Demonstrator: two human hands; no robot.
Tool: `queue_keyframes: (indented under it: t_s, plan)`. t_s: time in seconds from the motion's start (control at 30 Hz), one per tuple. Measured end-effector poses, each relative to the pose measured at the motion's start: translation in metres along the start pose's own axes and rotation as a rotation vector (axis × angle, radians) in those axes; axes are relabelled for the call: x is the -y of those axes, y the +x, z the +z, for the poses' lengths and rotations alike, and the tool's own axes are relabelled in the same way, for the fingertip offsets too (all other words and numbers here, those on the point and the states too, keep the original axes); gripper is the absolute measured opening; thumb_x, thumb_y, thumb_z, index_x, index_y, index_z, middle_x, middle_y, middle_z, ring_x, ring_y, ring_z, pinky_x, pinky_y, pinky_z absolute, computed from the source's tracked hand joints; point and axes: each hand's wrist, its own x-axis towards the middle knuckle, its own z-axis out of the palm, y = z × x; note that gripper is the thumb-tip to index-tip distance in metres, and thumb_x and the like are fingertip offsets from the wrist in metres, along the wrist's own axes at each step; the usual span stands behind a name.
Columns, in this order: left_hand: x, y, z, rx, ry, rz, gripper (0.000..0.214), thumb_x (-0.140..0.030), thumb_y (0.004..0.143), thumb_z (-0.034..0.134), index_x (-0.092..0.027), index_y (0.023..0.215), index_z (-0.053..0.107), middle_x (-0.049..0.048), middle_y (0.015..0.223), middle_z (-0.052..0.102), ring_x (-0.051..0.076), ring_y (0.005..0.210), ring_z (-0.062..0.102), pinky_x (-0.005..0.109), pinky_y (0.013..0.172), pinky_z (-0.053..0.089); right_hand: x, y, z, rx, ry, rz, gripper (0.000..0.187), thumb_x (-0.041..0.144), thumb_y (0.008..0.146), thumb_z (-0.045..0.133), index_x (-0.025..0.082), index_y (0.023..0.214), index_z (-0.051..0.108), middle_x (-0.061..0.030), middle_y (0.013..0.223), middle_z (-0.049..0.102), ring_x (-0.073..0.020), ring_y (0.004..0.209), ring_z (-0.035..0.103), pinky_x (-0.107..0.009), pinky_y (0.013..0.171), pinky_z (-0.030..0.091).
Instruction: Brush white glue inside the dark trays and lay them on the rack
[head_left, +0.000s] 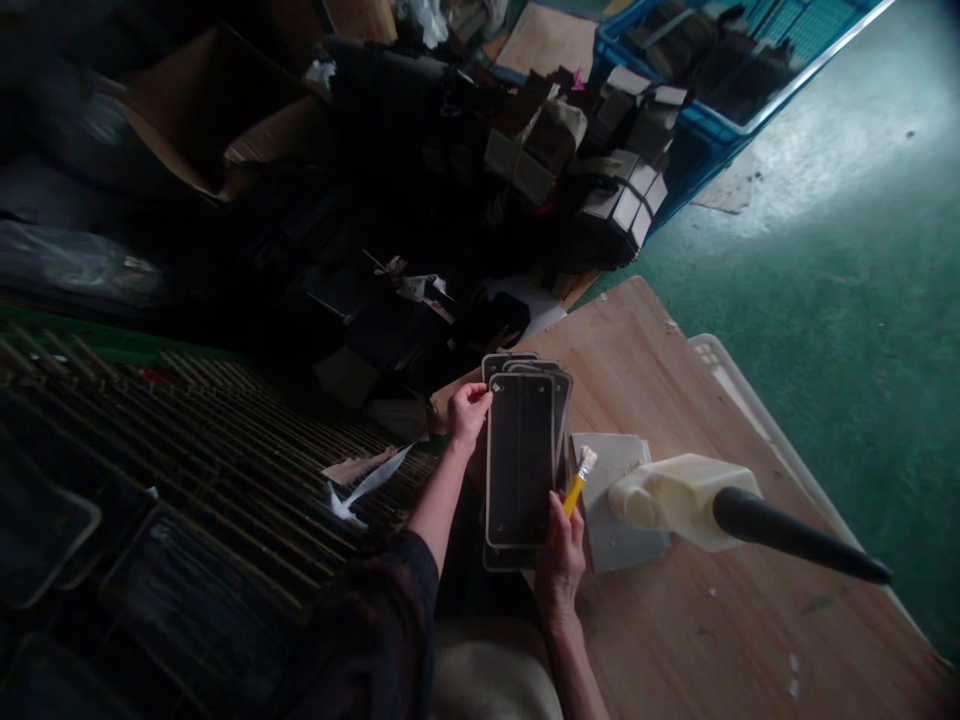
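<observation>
A dark rectangular panel with a pale rim and small marks at its corners lies on top of a loose stack of similar panels. My left hand pinches its upper left corner between thumb and fingers. In my right hand is a small brush with a yellow handle, its pale bristles pointing up and away. That hand rests close by the panel's lower right edge; whether it touches the panel, I cannot tell. Grey sheets lie to the right of the stack, under a whitish plastic bottle with a long black spout.
The stack sits at the left edge of a wooden table. A slatted rack stands on the left, with dark panels beside it. Beyond are a cardboard box, tied bundles and a blue crate.
</observation>
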Motion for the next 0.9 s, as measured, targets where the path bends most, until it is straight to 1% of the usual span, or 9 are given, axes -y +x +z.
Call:
queue_keyframes:
  t_s: [0.1, 0.23, 0.37, 0.5, 0.63, 0.7, 0.77, 0.83, 0.9]
  plan:
    - [-0.004, 0.002, 0.0, 0.029, -0.042, -0.069, 0.021, -0.023, 0.065, 0.079, -0.014, 0.081, 0.069, -0.0017, 0.066, 0.063, 0.008, 0.053, 0.054, 0.017, 0.044, 0.036, 0.002, 0.0, 0.0, -0.001, -0.013, 0.001, 0.044, 0.019, 0.103, 0.039, 0.032, 0.141, 0.057, -0.0081, 0.137, 0.058, -0.022, 0.128, 0.059, -0.031, 0.088, 0.058]
    - [-0.006, 0.001, -0.002, 0.062, -0.051, -0.097, 0.022, -0.027, 0.064, 0.079, -0.014, 0.078, 0.067, -0.0019, 0.066, 0.063, 0.007, 0.052, 0.051, 0.017, 0.043, 0.034, 0.0, -0.001, 0.001, 0.001, -0.013, -0.003, 0.045, 0.017, 0.104, 0.038, 0.034, 0.142, 0.056, -0.0072, 0.138, 0.057, -0.021, 0.128, 0.059, -0.03, 0.088, 0.057]
    - [-0.006, -0.002, -0.001, 0.049, -0.032, -0.068, 0.024, -0.032, 0.066, 0.079, -0.015, 0.078, 0.067, -0.0024, 0.065, 0.062, 0.008, 0.053, 0.052, 0.017, 0.044, 0.035, -0.001, -0.001, 0.001, -0.004, -0.029, 0.001, 0.044, 0.018, 0.103, 0.04, 0.033, 0.141, 0.057, -0.0071, 0.137, 0.058, -0.021, 0.126, 0.06, -0.028, 0.085, 0.058]
    - [-0.004, -0.002, 0.002, -0.001, -0.001, 0.008, 0.021, -0.029, 0.067, 0.079, -0.016, 0.077, 0.066, -0.0026, 0.065, 0.062, 0.009, 0.055, 0.053, 0.018, 0.048, 0.038, 0.001, 0.0, 0.0, -0.01, -0.016, 0.001, 0.044, 0.019, 0.104, 0.039, 0.033, 0.141, 0.058, -0.0078, 0.136, 0.058, -0.021, 0.124, 0.061, -0.028, 0.085, 0.058]
    - [0.001, 0.001, 0.003, 0.007, 0.015, 0.013, 0.019, -0.029, 0.071, 0.078, -0.016, 0.08, 0.066, -0.0017, 0.066, 0.062, 0.01, 0.054, 0.054, 0.02, 0.05, 0.04, 0.0, -0.001, 0.0, -0.002, -0.018, 0.016, 0.046, 0.019, 0.103, 0.037, 0.034, 0.142, 0.056, -0.0075, 0.138, 0.057, -0.0214, 0.126, 0.06, -0.029, 0.085, 0.058]
    - [0.004, 0.001, 0.002, -0.021, 0.077, 0.081, 0.018, -0.027, 0.072, 0.078, -0.017, 0.081, 0.067, -0.0015, 0.068, 0.063, 0.011, 0.058, 0.056, 0.021, 0.055, 0.043, -0.001, -0.001, 0.001, 0.005, -0.016, 0.02, 0.047, 0.019, 0.103, 0.037, 0.034, 0.143, 0.056, -0.0071, 0.138, 0.057, -0.0213, 0.126, 0.06, -0.029, 0.085, 0.058]
    - [0.003, 0.0, 0.001, -0.057, 0.19, 0.181, 0.016, -0.023, 0.073, 0.078, -0.018, 0.083, 0.067, -0.0013, 0.072, 0.064, 0.012, 0.064, 0.059, 0.023, 0.062, 0.045, -0.002, -0.002, 0.0, 0.001, -0.015, 0.018, 0.046, 0.018, 0.103, 0.037, 0.034, 0.142, 0.056, -0.0069, 0.138, 0.057, -0.0209, 0.126, 0.06, -0.029, 0.085, 0.058]
    - [-0.001, -0.003, 0.001, -0.079, 0.339, 0.251, 0.014, -0.022, 0.075, 0.077, -0.02, 0.083, 0.066, -0.0013, 0.074, 0.064, 0.013, 0.068, 0.06, 0.024, 0.066, 0.045, -0.001, -0.001, 0.0, 0.0, -0.016, 0.016, 0.046, 0.018, 0.103, 0.036, 0.034, 0.142, 0.056, -0.0069, 0.138, 0.057, -0.0204, 0.126, 0.059, -0.029, 0.084, 0.058]
    - [-0.01, -0.007, 0.003, -0.092, 0.495, 0.275, 0.012, -0.024, 0.078, 0.076, -0.021, 0.08, 0.065, -0.0017, 0.073, 0.063, 0.014, 0.069, 0.06, 0.024, 0.066, 0.042, 0.001, -0.001, 0.001, -0.004, -0.024, 0.012, 0.046, 0.018, 0.103, 0.037, 0.033, 0.141, 0.056, -0.0071, 0.138, 0.057, -0.0201, 0.126, 0.06, -0.028, 0.083, 0.058]
